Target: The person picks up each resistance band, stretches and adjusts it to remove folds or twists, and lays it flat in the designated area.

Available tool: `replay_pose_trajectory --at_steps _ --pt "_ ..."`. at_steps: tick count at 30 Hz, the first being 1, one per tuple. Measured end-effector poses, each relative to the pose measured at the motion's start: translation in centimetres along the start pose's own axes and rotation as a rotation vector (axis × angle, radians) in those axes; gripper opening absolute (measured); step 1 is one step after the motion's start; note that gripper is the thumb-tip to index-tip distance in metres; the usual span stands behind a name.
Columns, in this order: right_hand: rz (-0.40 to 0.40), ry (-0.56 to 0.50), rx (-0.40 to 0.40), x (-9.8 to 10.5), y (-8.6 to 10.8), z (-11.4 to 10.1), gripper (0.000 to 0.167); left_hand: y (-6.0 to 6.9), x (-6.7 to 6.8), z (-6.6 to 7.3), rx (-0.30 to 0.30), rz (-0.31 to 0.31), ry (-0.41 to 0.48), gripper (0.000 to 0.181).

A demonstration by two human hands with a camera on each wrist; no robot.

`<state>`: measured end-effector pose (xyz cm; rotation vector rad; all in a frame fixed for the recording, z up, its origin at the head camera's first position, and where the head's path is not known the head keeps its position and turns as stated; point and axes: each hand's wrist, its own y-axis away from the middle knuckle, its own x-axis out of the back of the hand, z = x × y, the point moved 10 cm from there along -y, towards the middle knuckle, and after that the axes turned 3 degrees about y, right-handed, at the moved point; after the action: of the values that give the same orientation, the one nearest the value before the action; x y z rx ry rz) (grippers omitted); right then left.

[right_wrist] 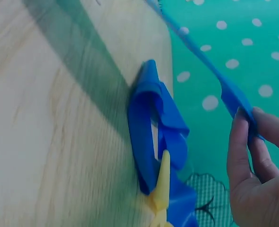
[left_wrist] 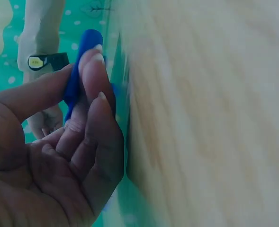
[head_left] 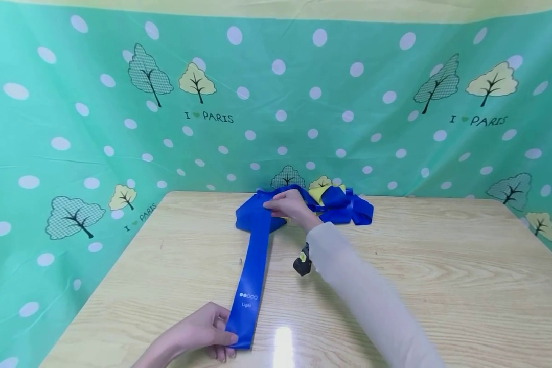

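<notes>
A flat blue resistance band (head_left: 254, 271), printed "Light" near its close end, stretches between both hands above the table. My left hand (head_left: 202, 329) pinches the near end between thumb and fingers. At the far side my right hand (head_left: 292, 204) pinches the band higher up. In the left wrist view the folded end of the band (left_wrist: 77, 80) sits between thumb and fingertips. The right wrist view shows the thumb and fingers of the right hand (right_wrist: 260, 161) gripping the strip. More blue band (head_left: 248, 214) lies in loose folds behind it.
At the table's back edge, right of the right hand, sits a heap of blue band (head_left: 345, 210) with a yellow piece (head_left: 319, 194) in it. A black device (head_left: 302, 260) hangs at the right wrist. A polka-dot cloth (head_left: 349, 138) rises behind the wooden table (head_left: 441, 266).
</notes>
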<state>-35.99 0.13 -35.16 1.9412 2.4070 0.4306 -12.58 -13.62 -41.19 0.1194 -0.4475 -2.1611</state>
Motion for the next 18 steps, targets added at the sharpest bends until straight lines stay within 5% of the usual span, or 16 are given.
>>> replay_pose_trajectory --at_steps 2,6,14,18 --pt "-0.012 0.018 0.02 -1.0 0.1 -0.2 0.013 0.5 0.2 -0.3 0.009 -0.008 0.018 0.028" --pt "-0.034 0.062 0.028 -3.2 0.1 0.0 0.032 1.2 0.7 -0.8 0.035 0.0 0.023 0.044" --pt "-0.126 0.041 -0.031 -7.0 0.3 1.9 0.009 2.1 2.2 -1.9 0.117 0.107 -0.097 0.061" --pt "-0.177 0.058 -0.025 -8.1 0.2 2.7 0.011 2.7 2.7 -2.2 0.158 0.131 -0.143 0.07"
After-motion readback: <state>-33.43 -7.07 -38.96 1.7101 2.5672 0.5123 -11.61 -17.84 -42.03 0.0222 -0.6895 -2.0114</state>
